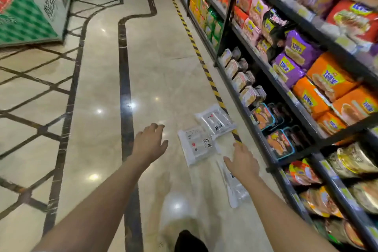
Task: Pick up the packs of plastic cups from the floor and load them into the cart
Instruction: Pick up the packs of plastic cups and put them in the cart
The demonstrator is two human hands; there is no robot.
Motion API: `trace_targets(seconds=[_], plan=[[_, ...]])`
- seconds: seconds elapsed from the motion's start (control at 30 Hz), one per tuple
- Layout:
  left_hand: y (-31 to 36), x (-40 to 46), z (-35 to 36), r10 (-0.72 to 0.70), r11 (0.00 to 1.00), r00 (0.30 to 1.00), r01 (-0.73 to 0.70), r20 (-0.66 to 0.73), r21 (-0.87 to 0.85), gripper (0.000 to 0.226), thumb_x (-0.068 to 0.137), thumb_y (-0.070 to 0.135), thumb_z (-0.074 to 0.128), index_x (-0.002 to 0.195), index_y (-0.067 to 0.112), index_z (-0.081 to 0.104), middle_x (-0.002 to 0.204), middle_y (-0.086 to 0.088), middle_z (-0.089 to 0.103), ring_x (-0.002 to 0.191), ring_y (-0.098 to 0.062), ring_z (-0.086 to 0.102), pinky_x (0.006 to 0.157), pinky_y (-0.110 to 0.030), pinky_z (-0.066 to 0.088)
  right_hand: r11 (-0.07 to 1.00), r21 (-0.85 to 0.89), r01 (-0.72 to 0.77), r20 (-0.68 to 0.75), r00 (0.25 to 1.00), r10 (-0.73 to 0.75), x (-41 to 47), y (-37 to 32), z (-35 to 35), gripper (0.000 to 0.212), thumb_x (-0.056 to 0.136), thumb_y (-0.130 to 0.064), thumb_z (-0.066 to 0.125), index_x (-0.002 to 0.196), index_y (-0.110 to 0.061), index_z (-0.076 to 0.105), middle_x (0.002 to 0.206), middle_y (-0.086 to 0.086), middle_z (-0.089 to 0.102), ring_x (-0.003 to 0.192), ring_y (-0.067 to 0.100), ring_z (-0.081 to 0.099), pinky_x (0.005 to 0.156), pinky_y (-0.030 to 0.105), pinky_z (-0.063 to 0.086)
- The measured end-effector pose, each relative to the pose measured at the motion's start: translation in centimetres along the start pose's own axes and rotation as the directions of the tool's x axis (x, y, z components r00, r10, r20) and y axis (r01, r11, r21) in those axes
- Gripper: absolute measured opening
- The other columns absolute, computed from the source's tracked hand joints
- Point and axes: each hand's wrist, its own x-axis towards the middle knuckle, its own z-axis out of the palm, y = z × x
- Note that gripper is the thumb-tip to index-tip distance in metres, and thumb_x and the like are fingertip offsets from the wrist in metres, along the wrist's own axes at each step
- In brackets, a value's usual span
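Packs of plastic cups (pixel 199 145) lie flat on the floor (pixel 159 63) beside the striped tape (pixel 196 49), two overlapping, a third (pixel 235 190) under the right hand (pixel 243 161). Both hands reach out, left hand (pixel 150 142) too, fingers spread apart, holding nothing. Shelves (pixel 286 92) of noodles run alongside.

Glossy marble floor (pixel 163 47), striped tape (pixel 196 47), stocked shelves (pixel 286 92) right.
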Motion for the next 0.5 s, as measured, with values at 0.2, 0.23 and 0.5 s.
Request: trace_targets(seconds=[0.2, 0.23, 0.5], plan=[[-1.8, 13.3, 4.2, 0.057, 0.998, 0.989, -0.057, 0.133, -0.009, 0.053, 0.092, 0.038, 0.046, 0.138, 0.014, 0.035, 0.137, -0.009, 0.044, 0.121, -0.029, 0.048, 0.092, -0.039, 0.043, 0.985, 0.068, -0.16, 0.114, 0.982, 0.152, 11.3, -1.5, 4.2, 0.051, 0.094, -0.038, 0.045, 0.137, -0.013, 0.034, 0.137, 0.009, 0.043, 0.122, 0.028, 0.046, 0.09, 0.038, 0.044], [-2.0, 15.6, 5.3, 0.066, 0.998, 0.986, -0.064, 0.155, -0.017, 0.053, 0.092, 0.038, 0.046, 0.138, 0.014, 0.035, 0.137, -0.009, 0.044, 0.121, -0.029, 0.048, 0.093, -0.039, 0.043, 0.977, 0.088, -0.195, 0.136, 0.974, 0.182, 13.4, -1.8, 5.1, 0.051, 0.094, -0.038, 0.044, 0.138, -0.013, 0.033, 0.138, 0.009, 0.043, 0.123, 0.028, 0.046, 0.091, 0.037, 0.043], [-2.8, 33.5, 19.1, 0.039, 0.99, 0.965, -0.001, 0.259, -0.144, 0.052, 0.092, 0.035, 0.048, 0.138, 0.013, 0.037, 0.138, -0.008, 0.043, 0.122, -0.028, 0.048, 0.092, -0.039, 0.043, 0.836, 0.287, -0.468, 0.25, 0.879, 0.406, 28.6, -1.6, 16.9, 0.057, 0.092, -0.036, 0.051, 0.14, -0.011, 0.03, 0.14, 0.013, 0.042, 0.124, 0.032, 0.047, 0.094, 0.038, 0.043]])
